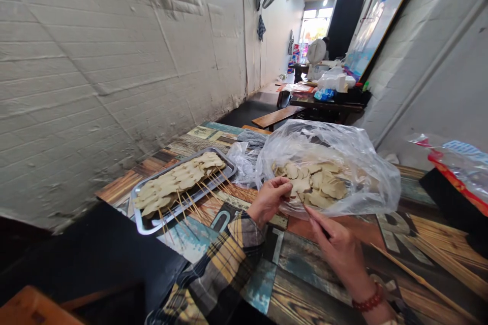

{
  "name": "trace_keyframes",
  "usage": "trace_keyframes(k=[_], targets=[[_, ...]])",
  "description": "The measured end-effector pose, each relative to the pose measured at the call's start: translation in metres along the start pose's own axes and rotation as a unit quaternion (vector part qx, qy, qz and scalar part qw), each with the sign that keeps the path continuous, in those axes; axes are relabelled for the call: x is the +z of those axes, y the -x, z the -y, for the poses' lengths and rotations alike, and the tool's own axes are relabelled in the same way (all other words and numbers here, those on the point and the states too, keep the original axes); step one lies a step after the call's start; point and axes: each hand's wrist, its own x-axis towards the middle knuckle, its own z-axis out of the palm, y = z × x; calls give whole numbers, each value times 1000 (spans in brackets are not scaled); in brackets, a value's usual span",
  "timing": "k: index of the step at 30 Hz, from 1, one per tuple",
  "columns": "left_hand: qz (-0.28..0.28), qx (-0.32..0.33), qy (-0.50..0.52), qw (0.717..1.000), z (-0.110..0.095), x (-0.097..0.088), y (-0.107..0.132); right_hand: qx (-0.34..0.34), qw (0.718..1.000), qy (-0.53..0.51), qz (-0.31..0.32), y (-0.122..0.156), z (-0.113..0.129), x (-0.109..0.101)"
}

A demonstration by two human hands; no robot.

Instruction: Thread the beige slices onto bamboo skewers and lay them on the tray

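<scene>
My left hand (270, 199), in a plaid sleeve, is closed in a pinch at the near side of the open plastic bag (362, 183). A thin pale slice (296, 189) seems to be between its fingertips. Opposite it, my right hand (335, 241), with a red bead bracelet at the wrist, is closed on a thin skewer (301, 200), whose tip points at the slice. Inside the bag lies a heap of flat beige-grey slices (324, 185). To the left stands a metal tray (147, 227) of skewered slices (179, 180), their sticks pointing towards me.
Loose bamboo skewers (423, 279) lie on the patterned table (290, 274) at right, near a red-edged plastic packet (453, 172). A crumpled clear bag (244, 162) sits between tray and big bag. Behind are a wooden bench (278, 116) and a loaded table. A wall borders the left.
</scene>
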Motion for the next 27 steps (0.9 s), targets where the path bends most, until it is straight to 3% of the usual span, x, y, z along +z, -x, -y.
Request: trace_keyframes(k=[10, 27], targets=[[-18, 39, -24, 999, -3, 4, 3, 0, 1000, -2, -6, 2, -4, 3], [-7, 26, -48, 998, -3, 4, 3, 1, 1000, 3, 0, 0, -2, 2]])
